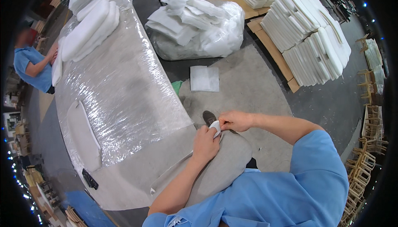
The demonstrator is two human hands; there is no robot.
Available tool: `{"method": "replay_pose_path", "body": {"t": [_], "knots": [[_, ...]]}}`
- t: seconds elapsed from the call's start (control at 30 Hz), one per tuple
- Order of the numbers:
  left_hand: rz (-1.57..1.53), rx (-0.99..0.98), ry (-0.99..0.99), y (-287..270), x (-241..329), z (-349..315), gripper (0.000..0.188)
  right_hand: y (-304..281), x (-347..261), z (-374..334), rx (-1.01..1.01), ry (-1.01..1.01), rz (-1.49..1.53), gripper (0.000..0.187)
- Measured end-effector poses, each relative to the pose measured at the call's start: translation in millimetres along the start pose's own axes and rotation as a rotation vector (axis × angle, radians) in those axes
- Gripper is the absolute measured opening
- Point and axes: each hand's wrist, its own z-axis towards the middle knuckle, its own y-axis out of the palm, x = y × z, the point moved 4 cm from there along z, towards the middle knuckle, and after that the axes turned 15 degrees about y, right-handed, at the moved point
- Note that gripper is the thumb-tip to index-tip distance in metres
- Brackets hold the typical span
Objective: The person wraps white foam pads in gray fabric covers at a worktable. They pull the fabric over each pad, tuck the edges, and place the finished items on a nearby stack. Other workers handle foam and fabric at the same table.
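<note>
A grey fabric cushion cover (226,154) rests against the front of my body, at the right edge of the table. White padding (215,125) pokes out of its far end, between my hands. My left hand (206,144) is closed on the cover beside that padding, its forearm lying across the grey fabric. With bent fingers, my right hand (235,121) pinches the cover's edge just right of the padding. Its fingertips are partly hidden, so finer detail at the edge cannot be made out.
A table (124,106) wrapped in clear film holds a grey cushion piece (84,135), a black item (90,179) and white pads (91,30). A co-worker (35,65) stands at the far left. Beyond lie a bag of batting (199,28) and stacked foam cushions (306,36).
</note>
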Motion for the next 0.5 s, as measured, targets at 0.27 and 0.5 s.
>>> {"method": "replay_pose_path", "body": {"t": [0.27,0.5], "knots": [[-0.016,-0.318,-0.254,22,-28,36,0.038,12,27,7,-0.037,0.610,0.347,0.013],[0.039,-0.396,-0.390,38,-50,46,0.040,45,71,38,-0.042,0.636,0.632,0.016]]}}
